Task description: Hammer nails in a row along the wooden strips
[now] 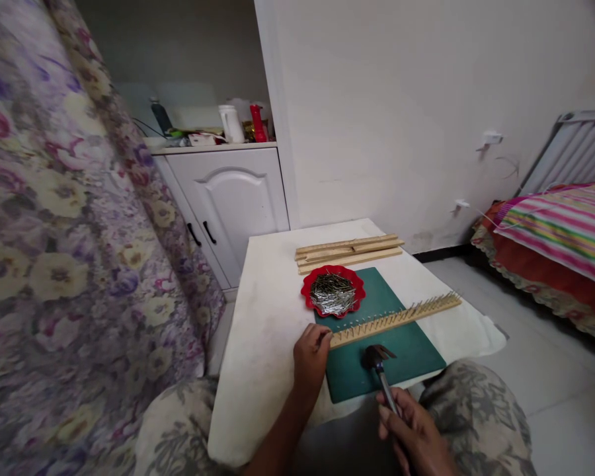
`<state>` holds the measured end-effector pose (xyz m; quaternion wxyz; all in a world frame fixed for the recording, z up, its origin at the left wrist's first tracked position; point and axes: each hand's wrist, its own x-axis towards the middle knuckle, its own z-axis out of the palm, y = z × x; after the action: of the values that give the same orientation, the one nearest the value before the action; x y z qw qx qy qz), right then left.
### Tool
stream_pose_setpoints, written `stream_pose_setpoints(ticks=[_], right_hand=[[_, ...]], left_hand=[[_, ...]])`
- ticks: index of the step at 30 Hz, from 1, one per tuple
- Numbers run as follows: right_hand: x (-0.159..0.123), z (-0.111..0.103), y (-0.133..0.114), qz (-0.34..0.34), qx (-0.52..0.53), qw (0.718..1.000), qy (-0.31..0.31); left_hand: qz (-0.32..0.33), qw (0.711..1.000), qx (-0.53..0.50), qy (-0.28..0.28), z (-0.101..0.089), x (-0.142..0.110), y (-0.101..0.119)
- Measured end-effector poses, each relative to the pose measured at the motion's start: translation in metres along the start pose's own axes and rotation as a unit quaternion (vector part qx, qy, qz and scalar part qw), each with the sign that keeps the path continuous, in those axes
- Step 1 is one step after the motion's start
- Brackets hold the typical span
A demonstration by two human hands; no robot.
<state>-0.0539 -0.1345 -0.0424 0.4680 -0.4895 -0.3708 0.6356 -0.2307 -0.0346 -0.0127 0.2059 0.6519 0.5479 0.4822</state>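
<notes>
My right hand [409, 423] is wrapped round the handle of a claw hammer [375, 357], whose head is over a green mat [406, 360]. My left hand [311, 350] is closed, thumb and finger pinched at the left end of a wooden strip [391, 322]. Whatever is between those fingertips is too small to make out. Several nails [429, 303] stand in a row along the strip, points or heads up, many of them leaning. The strip lies slantwise across the mat, its right end reaching past the mat's edge.
Behind the strip, a red scalloped dish [305, 291] holds a heap of loose nails [333, 293]. Several wooden strips [350, 251] lie at the back of the white-covered table [262, 317]. A floral curtain [79, 231] hangs left; a bed [560, 231] stands right.
</notes>
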Motion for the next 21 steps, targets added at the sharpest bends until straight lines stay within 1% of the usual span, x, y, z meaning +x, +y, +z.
stream_pose_setpoints(ticks=[3, 9, 12, 15, 18, 21], right_hand=[[0.001, -0.002, 0.001, 0.007, -0.008, 1.0, -0.005], [0.003, -0.003, -0.001, 0.018, -0.012, 1.0, -0.005], [0.002, -0.002, -0.001, 0.012, -0.014, 1.0, -0.003], [-0.001, -0.002, -0.003, 0.004, -0.029, 1.0, 0.001], [-0.003, -0.003, -0.012, -0.008, -0.054, 0.998, -0.013], [0.0, 0.003, -0.031, -0.02, -0.073, 0.996, -0.057]], left_hand=[[0.008, 1.0, 0.013, -0.004, 0.004, 0.002, -0.005], [0.037, 0.999, 0.021, -0.015, 0.006, 0.001, -0.01], [0.054, 0.998, 0.017, -0.01, 0.007, 0.001, -0.013], [0.06, 0.998, 0.011, -0.016, 0.009, 0.001, -0.015], [0.059, 0.998, 0.006, -0.022, 0.009, 0.002, -0.017], [0.057, 0.998, 0.002, -0.022, 0.009, 0.002, -0.016]])
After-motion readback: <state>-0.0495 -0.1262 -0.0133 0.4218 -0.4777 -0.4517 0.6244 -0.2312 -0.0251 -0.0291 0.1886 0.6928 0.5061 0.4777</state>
